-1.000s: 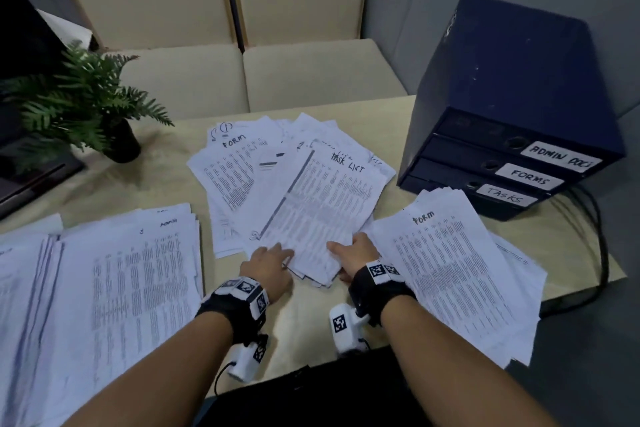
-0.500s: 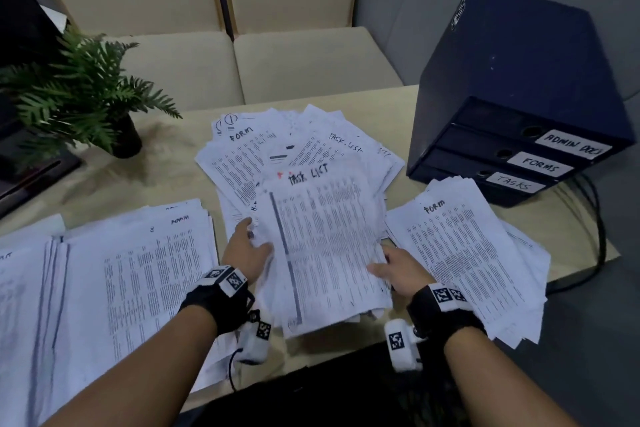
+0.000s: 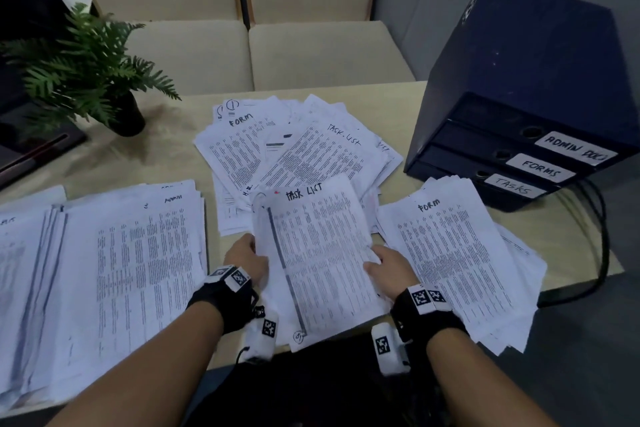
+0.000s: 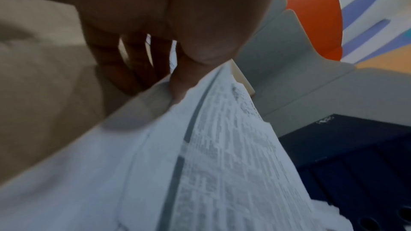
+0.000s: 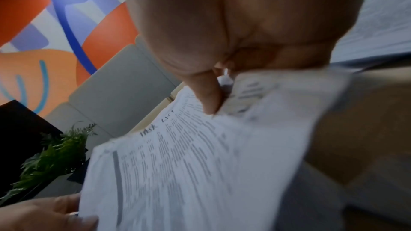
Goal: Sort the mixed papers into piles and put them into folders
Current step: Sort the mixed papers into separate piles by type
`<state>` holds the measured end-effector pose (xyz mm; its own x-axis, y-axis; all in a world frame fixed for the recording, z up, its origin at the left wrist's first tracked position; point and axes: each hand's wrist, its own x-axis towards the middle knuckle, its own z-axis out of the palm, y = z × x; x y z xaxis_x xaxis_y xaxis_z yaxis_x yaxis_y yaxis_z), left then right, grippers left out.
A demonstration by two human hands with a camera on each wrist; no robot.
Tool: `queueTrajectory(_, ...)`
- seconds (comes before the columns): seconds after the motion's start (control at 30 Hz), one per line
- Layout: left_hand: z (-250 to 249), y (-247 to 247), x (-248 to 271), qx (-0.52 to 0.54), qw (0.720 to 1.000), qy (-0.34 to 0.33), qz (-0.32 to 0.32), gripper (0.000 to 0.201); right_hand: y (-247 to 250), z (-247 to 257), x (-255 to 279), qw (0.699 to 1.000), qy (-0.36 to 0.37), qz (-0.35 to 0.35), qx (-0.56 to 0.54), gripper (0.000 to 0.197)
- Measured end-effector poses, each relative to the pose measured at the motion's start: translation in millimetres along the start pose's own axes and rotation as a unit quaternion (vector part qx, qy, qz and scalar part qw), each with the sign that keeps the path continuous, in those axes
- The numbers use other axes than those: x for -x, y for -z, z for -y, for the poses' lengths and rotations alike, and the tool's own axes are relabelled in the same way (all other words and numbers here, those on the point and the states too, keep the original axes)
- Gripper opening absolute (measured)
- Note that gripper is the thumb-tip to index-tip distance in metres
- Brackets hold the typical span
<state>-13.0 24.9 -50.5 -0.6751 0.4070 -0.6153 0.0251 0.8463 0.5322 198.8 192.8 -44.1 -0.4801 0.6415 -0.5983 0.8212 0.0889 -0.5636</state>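
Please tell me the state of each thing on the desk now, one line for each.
Task list sheets, held up by both hands.
Left hand, grips their left edge.
Right hand, grips their right edge.
Form pile, lying flat, edges uneven.
Admin pile, lying flat.
Mixed pile, spread out, unsorted.
Folders, closed, stacked flat.

The left hand [image 3: 247, 255] grips the left edge of a sheaf [image 3: 318, 253] headed TASK LIST and the right hand [image 3: 391, 269] its right edge, over the near edge of the bench [image 3: 156, 163]. Beyond lies a fanned heap of mixed papers [image 3: 294, 146]. An ADMIN pile [image 3: 138, 253] sits left, and a FORM pile [image 3: 457, 253] sits right, near the folder box [image 3: 519, 80].
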Motion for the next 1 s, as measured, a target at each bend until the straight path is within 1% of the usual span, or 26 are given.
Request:
queueTrajectory(0.03,-0.7,0.0,1.3,0.011,1.0,-0.006,-0.004,0.011,2.0,-0.5,-0.3,1.0,-0.007,-0.024,-0.011,0.04)
queueTrajectory(0.1,1.0,0.6,4.3,0.035,0.999,-0.007,-0.016,0.014,10.3,-5.6,0.4,0.992,-0.021,-0.103,-0.062,0.04)
queueTrajectory(0.17,4.1,4.1,7.0,0.048,0.998,-0.005,-0.042,0.016,24.3,-9.4,4.4,0.966,-0.038,-0.202,-0.156,0.034)
queueTrajectory(0.2,7.5,5.0,6.7,0.05,0.997,0.0,-0.051,0.016,32.2,-11.5,6.5,0.95,-0.039,-0.238,-0.201,0.029)
queueTrajectory(0.23,9.4,6.2,8.4,0.049,0.997,0.003,-0.057,0.017,39.0,-14.7,7.4,0.941,-0.037,-0.252,-0.224,0.023)
queueTrajectory(0.27,11.6,6.8,9.0,0.052,0.997,0.005,-0.059,0.02,43.5,-16.7,8.3,0.938,-0.036,-0.255,-0.234,0.02)
queueTrajectory(0.33,12.2,6.9,12.3,0.063,0.997,0.006,-0.054,0.022,45.3,-20.7,6.4,0.944,-0.023,-0.232,-0.232,0.018)
queueTrajectory(0.4,11.4,5.3,15.0,0.073,0.996,0.0,-0.051,0.02,40.1,-20.3,5.0,0.955,-0.007,-0.178,-0.236,0.026)
queueTrajectory(0.5,8.9,5.4,21.3,0.083,0.996,-0.015,-0.039,0.026,24.0,-12.6,3.9,0.98,0.007,-0.087,-0.18,0.037)
queueTrajectory(0.6,11.7,2.3,21.8,0.118,0.992,-0.023,-0.026,0.034,10.4,-6.5,-0.3,0.989,0.012,-0.045,-0.138,0.044)
queueTrajectory(0.67,11.0,1.4,23.1,0.146,0.989,-0.021,-0.024,0.032,4.8,-4.9,-2.6,0.988,0.02,-0.031,-0.148,0.038)
queueTrajectory(0.73,10.8,1.5,23.8,0.171,0.985,-0.02,-0.029,0.023,1.5,-2.2,-2.3,0.984,0.031,-0.017,-0.175,0.029)
queueTrajectory(0.83,11.4,1.7,24.6,0.172,0.983,-0.036,-0.044,0.022,-0.3,-1.0,0.0,0.985,0.046,-0.02,-0.164,0.026)
queueTrajectory(0.93,13.1,2.4,27.1,0.16,0.985,-0.046,-0.046,0.024,2.1,-0.7,-0.2,0.987,0.046,-0.069,-0.137,0.026)
queueTrajectory(1.0,16.2,2.5,24.9,0.146,0.987,-0.043,-0.051,0.028,3.8,-3.7,-2.8,0.985,0.028,-0.099,-0.141,0.022)
